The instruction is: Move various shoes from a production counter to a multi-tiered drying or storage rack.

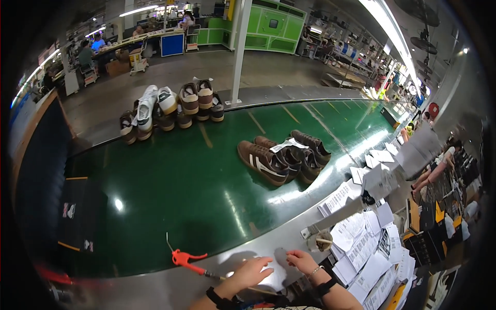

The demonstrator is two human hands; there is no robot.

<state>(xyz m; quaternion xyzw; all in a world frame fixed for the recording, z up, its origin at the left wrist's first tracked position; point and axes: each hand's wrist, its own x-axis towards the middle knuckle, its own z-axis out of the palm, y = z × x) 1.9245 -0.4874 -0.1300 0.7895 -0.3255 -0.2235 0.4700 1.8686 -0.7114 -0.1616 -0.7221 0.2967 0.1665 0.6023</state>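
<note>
Both of the person's hands rested low in the view on the grey metal ledge (206,268) that ran along the near side of a green conveyor belt (181,181). The left hand (251,272) lay flat with its fingers loosely spread, pressing on a small pale sheet (273,276) on the ledge. The right hand (302,260) was curled, its fingertips pinching the far edge of that same sheet. Whether either hand had lifted the sheet could not be told. Just left of the left hand, a red-handled air blow gun (185,258) lay on the ledge, its thin nozzle pointing up toward the belt. Just right of the right hand sat a small round cup (321,241) with a stick in it. Beyond that, stacks of printed paper sheets (364,248) spread along the ledge to the right. On the belt, well beyond the hands, lay a cluster of brown sneakers (284,157) with white stripes, one with a paper tag on top. Farther off, at the belt's far left edge, stood a heap of brown and white shoes (168,106). Between the ledge and the sneakers the belt was open green surface.
</note>
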